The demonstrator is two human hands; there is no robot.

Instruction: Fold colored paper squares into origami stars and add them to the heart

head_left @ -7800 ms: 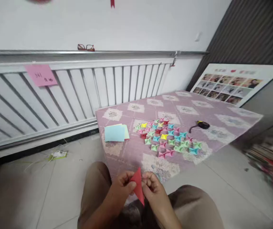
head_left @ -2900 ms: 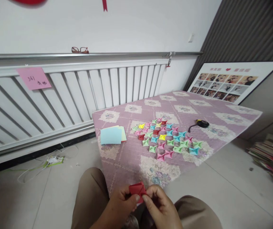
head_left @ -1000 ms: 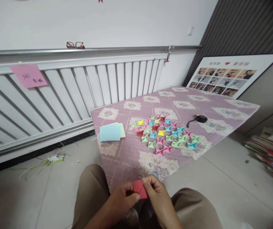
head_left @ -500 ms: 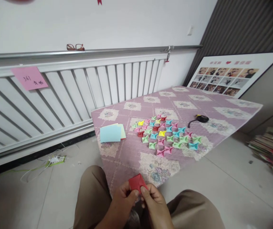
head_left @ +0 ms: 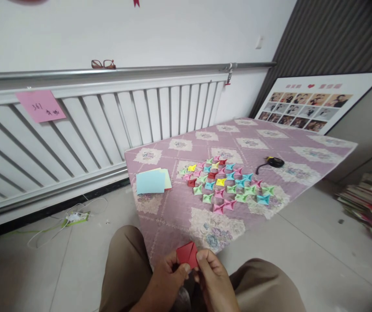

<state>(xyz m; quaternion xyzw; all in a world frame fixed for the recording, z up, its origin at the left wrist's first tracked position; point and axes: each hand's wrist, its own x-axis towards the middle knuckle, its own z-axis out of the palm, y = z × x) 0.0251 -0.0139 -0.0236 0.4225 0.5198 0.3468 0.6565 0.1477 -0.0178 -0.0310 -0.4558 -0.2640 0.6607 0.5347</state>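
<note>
A folded red paper (head_left: 187,254) is held over my lap, just off the table's near corner. My left hand (head_left: 168,279) pinches its lower left part, thumb on top. My right hand (head_left: 213,275) has its thumb and fingers closed on the paper's right edge. Slanting creases show on its upper face. Beyond the hands, several small folded paper pieces (head_left: 220,182) in green, pink, blue, yellow and red stand in rows on the table (head_left: 169,221). A stack of paper sheets (head_left: 151,182), light blue on top, lies to their left.
A black coiled cord or tape (head_left: 275,162) lies on the table's right part. Behind the table is a white radiator (head_left: 169,108), with glasses (head_left: 103,64) on the pipe above. A photo board (head_left: 306,102) leans at the back right.
My right thumb has moved from the paper's middle to its right edge. The red paper sits slightly lower, turned a little, with its creases showing differently.
</note>
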